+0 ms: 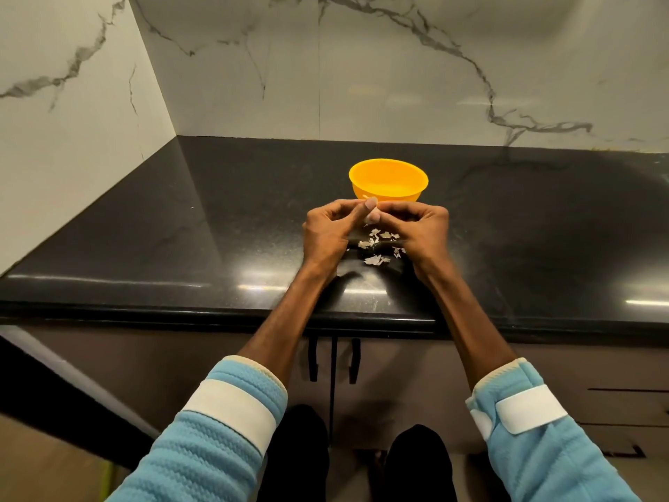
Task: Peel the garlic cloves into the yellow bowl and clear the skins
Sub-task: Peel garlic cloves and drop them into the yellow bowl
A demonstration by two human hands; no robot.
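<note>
A person is standing at a kitchen corner where white marble walls (398, 67) with grey veining are meeting a glossy black countertop (181, 230). Dark cabinet doors (398, 375) with black handles are showing below the counter's front edge. Both arms are reaching forward over the counter, each in a light blue quilted sleeve (217, 429) with a white band strapped round it. A yellow bowl (388, 179) is sitting upright on the counter, well back from the edge and just beyond the hands. The left hand (327, 233) and the right hand (421, 230) are hovering close together just above the counter, fingers curled, fingertips meeting in the middle. Between them they are pinching a small pale garlic clove (373, 214), held just in front of the bowl's near wall. Papery white skins (376, 248) are lying scattered on the counter beneath and between the two hands. Whether anything is lying inside the bowl is not clear from here.
</note>
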